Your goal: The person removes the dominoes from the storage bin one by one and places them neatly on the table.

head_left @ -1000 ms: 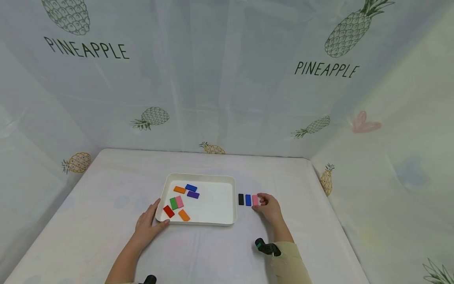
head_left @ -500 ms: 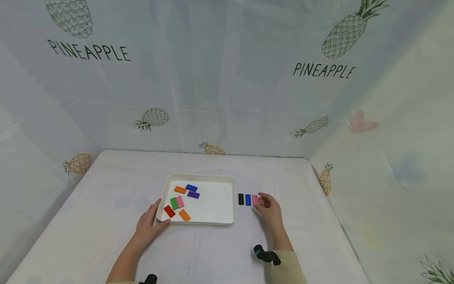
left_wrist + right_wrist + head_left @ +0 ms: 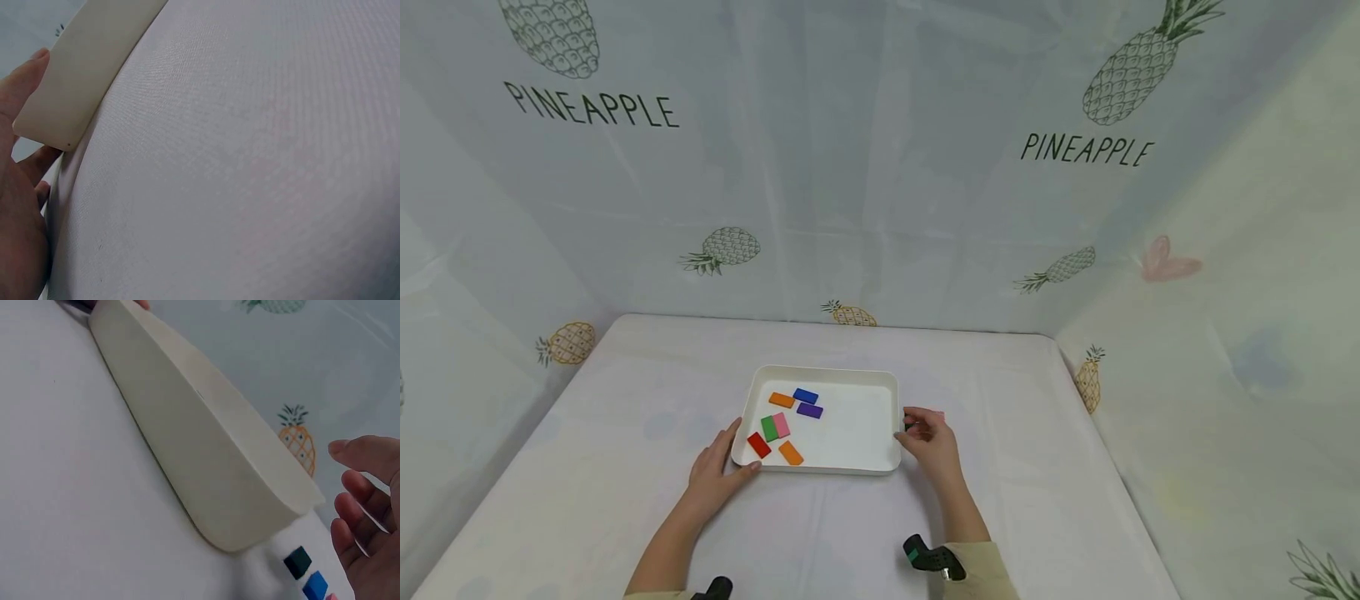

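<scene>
A white tray [image 3: 853, 427] lies on the table, with several small coloured blocks in its left half. My left hand [image 3: 709, 477] holds its front left corner, thumb at the front wall and fingers along the left side. Close to the tray's right wall, my right hand [image 3: 934, 446] hovers with fingers loosely bent and nothing between thumb and fingertips. Beneath it on the table, a black block [image 3: 297, 562], a blue block [image 3: 315, 585] and a pink block [image 3: 332, 597] form a row, mostly hidden by the hand in the head view.
Inside the tray lie a red block [image 3: 759, 445], a green block [image 3: 770, 428] beside a pink one, a purple block [image 3: 810, 411], a blue one and two orange ones. A pale cloth covers the table [image 3: 820, 533]. Pineapple-printed curtains [image 3: 880, 167] enclose its back and sides.
My right hand has moved left from the pink block to above the black one, near the tray's right wall. The left hand stays at the tray corner, and the blocks in the tray keep their arrangement.
</scene>
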Available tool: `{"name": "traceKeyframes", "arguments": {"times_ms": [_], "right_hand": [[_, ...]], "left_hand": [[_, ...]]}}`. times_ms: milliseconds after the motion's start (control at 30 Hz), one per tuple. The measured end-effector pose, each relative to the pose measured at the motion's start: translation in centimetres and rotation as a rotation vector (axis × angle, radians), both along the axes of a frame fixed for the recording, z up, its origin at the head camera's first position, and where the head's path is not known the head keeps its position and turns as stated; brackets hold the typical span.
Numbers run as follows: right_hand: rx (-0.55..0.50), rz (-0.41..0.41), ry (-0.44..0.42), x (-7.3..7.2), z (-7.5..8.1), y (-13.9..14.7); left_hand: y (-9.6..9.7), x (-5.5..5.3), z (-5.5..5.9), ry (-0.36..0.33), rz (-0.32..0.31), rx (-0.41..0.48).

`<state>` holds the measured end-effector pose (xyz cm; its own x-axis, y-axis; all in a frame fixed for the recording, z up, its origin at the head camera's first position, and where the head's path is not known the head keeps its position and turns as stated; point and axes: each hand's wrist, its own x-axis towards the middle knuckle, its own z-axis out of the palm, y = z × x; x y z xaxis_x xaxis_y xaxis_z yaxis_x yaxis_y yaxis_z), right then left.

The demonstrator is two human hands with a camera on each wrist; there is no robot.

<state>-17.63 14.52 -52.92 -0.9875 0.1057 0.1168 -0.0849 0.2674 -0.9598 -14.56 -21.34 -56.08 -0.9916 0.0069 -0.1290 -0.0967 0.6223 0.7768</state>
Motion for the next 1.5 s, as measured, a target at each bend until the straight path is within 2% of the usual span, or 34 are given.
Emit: {"name": "traceKeyframes", "arguments": {"times_ms": [300, 533, 800, 933, 1100, 1300, 1500], "right_hand": [[0.027, 0.144, -0.042, 0.3, 0.8, -4.5], [0.062, 0.264, -0.068, 0.6, 1.1, -7.4], [0.156, 0.423, -0.058, -0.3, 1.1, -9.7], [0.196, 0.487, -0.081, -0.8, 1.0, -10.7], [0.282, 0.534, -0.125, -1.6, 1.1, -11.8], [0.430, 0.552, -0.200, -2.6, 0.9, -12.9], [0.469, 0.567, -0.223, -3.4, 0.0, -13.3]], "left_hand": [[0.2, 0.3, 0.1, -0.014, 0.012, 0.017], [0.1, 0.3, 0.0, 0.018, 0.012, 0.012], [-0.2, 0.1, -0.3, 0.043, 0.006, 0.019], [-0.2, 0.0, -0.4, 0.045, 0.005, 0.012], [-0.2, 0.0, -0.3, 0.029, 0.009, 0.012], [-0.1, 0.1, -0.3, 0.057, 0.010, 0.002], [0.0, 0.2, -0.2, 0.090, 0.004, 0.015]]}}
